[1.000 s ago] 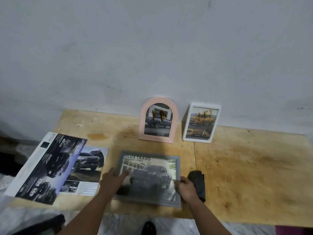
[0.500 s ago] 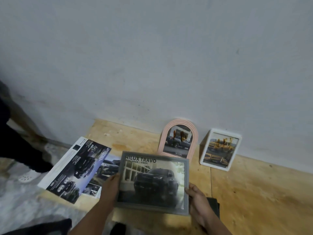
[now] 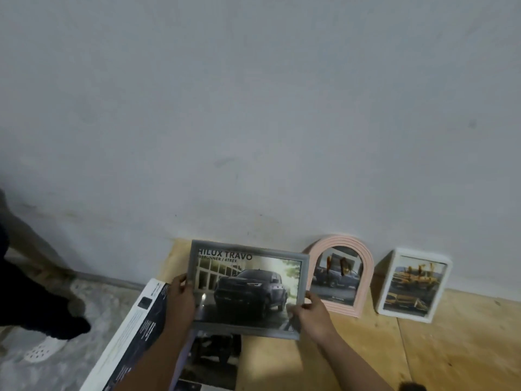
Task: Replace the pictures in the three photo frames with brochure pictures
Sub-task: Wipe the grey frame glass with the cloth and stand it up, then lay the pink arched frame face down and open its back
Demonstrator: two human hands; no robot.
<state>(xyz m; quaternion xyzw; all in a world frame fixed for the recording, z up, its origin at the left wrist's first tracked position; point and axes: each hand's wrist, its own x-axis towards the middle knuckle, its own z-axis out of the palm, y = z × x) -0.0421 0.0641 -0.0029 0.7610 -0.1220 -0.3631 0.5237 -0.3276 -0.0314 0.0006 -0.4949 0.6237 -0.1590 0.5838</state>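
Nearest, at the bottom edge, two bare forearms reach up from below, and a dark, blurred object (image 3: 412, 386) pokes into view beside the right one; what it is cannot be told. Under the left forearm an open car brochure (image 3: 132, 334) lies on the wooden board (image 3: 451, 348), its left part hanging out over the grey floor (image 3: 93, 306), with dark vehicle pictures and a white margin showing. Just above it both hands hold the grey photo frame (image 3: 248, 289) off the board, its face tilted toward the camera. The left hand (image 3: 181, 299) grips the frame's left edge, thumb across the front and the fingers hidden behind. The right hand (image 3: 311, 313) grasps the lower right corner, thumb on the front rim. The picture inside shows a dark pickup truck beneath the words HILUX TRAVO. Farther back, just beside the held frame on its right, the pink arched frame (image 3: 363, 272) stands on the board and leans against the wall (image 3: 253, 108); it holds a truck picture with orange marks near the top. Beside that, apart from it, the white frame (image 3: 442, 280) also leans against the wall, showing a yellowish vehicle picture. At far left, on the floor, another person's dark trouser leg (image 3: 31, 303) and a white perforated shoe (image 3: 42, 348) are visible.
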